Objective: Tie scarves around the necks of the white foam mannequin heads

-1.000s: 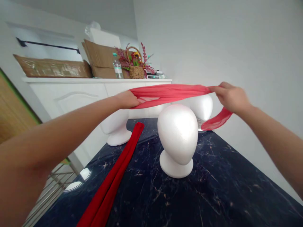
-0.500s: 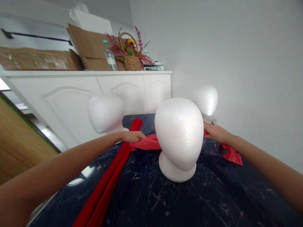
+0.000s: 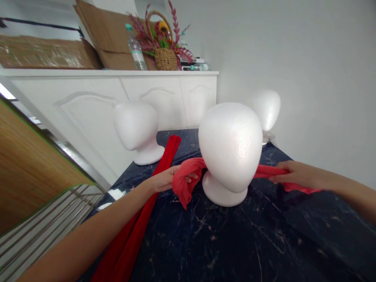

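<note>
At left, a smooth white foam-like head point(image 3: 136, 125) stands beside a long folded deep-red strip point(image 3: 139, 231), lying on the dark, marble-patterned tabletop point(image 3: 211, 243). The left hand point(image 3: 166, 179) grips one side of a thin, crumpled coral-red scarf point(image 3: 183, 188), which passes behind the egg-shaped middle head point(image 3: 230, 145). The right hand point(image 3: 296, 174) pinches its other side. The step seems to be wrapping; next probably calls for drawing both ends forward evenly.

Seemingly a workroom — white egg-shaped foam mannequin heads point(image 3: 230, 145) stand on a dark-blue marbled table point(image 3: 229, 243) in front of a white panelled cabinet point(image 3: 102, 90); brown cardboard boxes point(image 3: 108, 31), a clear plastic bottle point(image 3: 136, 51) and a woven flower basket point(image 3: 166, 58) crowd the cabinet's top.
</note>
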